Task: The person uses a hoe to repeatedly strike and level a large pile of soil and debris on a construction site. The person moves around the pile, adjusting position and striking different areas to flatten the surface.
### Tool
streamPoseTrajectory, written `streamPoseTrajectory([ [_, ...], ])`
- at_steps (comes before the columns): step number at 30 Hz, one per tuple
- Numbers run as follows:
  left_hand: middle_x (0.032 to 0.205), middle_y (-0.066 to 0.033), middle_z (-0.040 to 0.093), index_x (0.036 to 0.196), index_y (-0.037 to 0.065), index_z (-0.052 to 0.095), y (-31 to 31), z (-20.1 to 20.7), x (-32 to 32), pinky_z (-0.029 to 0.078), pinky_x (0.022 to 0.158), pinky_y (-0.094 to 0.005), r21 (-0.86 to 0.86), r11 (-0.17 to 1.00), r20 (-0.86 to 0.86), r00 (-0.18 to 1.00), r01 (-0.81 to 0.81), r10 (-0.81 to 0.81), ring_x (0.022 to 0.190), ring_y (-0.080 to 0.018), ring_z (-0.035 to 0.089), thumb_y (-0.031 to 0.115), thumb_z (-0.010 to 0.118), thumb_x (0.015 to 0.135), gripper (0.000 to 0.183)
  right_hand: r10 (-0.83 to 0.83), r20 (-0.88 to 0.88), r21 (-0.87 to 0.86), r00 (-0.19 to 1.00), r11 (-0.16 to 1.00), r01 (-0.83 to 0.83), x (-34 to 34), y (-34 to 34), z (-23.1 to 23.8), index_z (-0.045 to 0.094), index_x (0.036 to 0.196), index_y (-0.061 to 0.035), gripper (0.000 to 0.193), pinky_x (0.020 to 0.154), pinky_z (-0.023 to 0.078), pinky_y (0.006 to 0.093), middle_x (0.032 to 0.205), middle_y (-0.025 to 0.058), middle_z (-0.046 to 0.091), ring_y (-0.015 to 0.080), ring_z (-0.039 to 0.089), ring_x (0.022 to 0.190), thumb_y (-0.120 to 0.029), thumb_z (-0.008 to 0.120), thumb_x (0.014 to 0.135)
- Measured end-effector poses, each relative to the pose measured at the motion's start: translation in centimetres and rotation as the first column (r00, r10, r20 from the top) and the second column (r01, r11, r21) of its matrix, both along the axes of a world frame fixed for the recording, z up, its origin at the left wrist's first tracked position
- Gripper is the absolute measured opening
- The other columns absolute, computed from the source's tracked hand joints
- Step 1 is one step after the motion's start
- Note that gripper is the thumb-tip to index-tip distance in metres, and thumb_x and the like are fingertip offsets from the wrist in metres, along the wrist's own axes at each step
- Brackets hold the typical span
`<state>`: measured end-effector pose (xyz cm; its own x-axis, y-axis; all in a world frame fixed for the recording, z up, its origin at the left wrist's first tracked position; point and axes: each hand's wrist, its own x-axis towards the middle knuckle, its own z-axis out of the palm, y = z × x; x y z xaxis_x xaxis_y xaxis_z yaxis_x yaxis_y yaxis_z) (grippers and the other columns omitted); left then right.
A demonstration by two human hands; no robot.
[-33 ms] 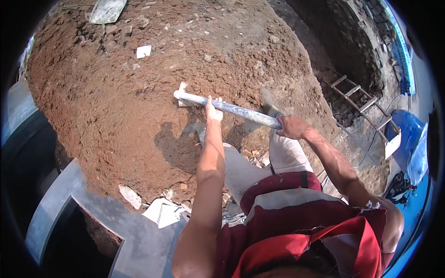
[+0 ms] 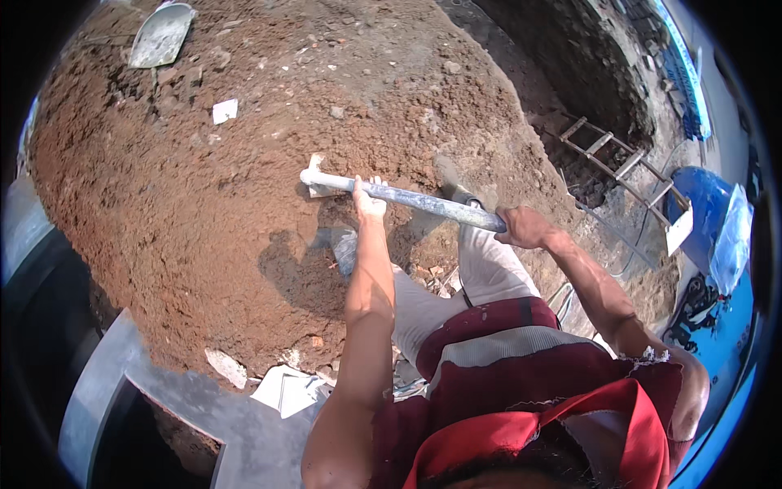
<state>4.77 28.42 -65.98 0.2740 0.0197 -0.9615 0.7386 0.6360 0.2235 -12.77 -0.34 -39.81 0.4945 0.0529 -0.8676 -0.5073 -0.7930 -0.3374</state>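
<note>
Both hands are on the hoe (image 2: 423, 201) here, clamped around the handle and spaced well apart: the left hand (image 2: 370, 200) grips it up close to the head, and the right hand (image 2: 525, 226) is wrapped around the butt end. The hoe sits pretty much mid-scene, slanting across in front of the person, with its pale head out to the left over the reddish-brown dirt (image 2: 195, 220). Can't really tell if the blade is touching the dirt or just above it. The handle is grey and kinda blotchy, whiter toward the head. One boot (image 2: 463, 196) is planted on the dirt just past the handle, below light, grubby trousers (image 2: 498, 265). Farther off to the left there's a small white scrap (image 2: 226, 111) lying on the dirt, and way out at the far left a greyish scoop (image 2: 163, 37). Near left you've got grey concrete (image 2: 252, 432) curving around dark openings, plus some white sheets (image 2: 287, 391) by its edge and a pale stone (image 2: 226, 367) just left of those. Over on the right, a ladder (image 2: 628, 165) slopes at the edge of a dug-out pit (image 2: 582, 61), and a clear bluish plastic bag (image 2: 731, 244) bunches up beside a blue drum-like thing (image 2: 689, 194).
</note>
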Motion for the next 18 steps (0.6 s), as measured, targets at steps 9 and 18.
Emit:
streamPoseTrajectory([
  [9, 0.078, 0.0028, 0.056, 0.086, 0.017, 0.054, -30.0, 2.0, -19.8, 0.046, 0.090, -0.0505, -0.509, 0.849, -0.231, 0.928, 0.139, -0.291, 0.075, -0.0209, 0.058, 0.051, 0.067, 0.095, 0.037, -0.203, -0.004, -0.455, 0.979, 0.872, 0.179, -25.9, -19.0, 7.3, 0.061, 0.098, -0.0098, 0.027, 0.072, 0.052, 0.0482, 0.081, 0.0128, 0.070, 0.0351, 0.071, 0.080, -0.025, 0.077, 0.083],
  [18, 0.065, -0.0011, 0.048, 0.073, 0.014, 0.048, -1.8, 8.9, 8.8, 0.046, 0.070, -0.0405, 0.064, 0.963, 0.176, 0.947, 0.263, -0.271, 0.065, -0.0201, 0.050, 0.039, 0.071, 0.095, 0.041, -0.145, 0.456, 0.112, 0.878, 0.988, 0.105, -7.8, -0.8, -9.8, 0.050, 0.111, -0.0099, 0.041, 0.073, 0.052, 0.0537, 0.083, 0.0171, 0.068, 0.0427, 0.068, 0.083, -0.036, 0.072, 0.089],
])
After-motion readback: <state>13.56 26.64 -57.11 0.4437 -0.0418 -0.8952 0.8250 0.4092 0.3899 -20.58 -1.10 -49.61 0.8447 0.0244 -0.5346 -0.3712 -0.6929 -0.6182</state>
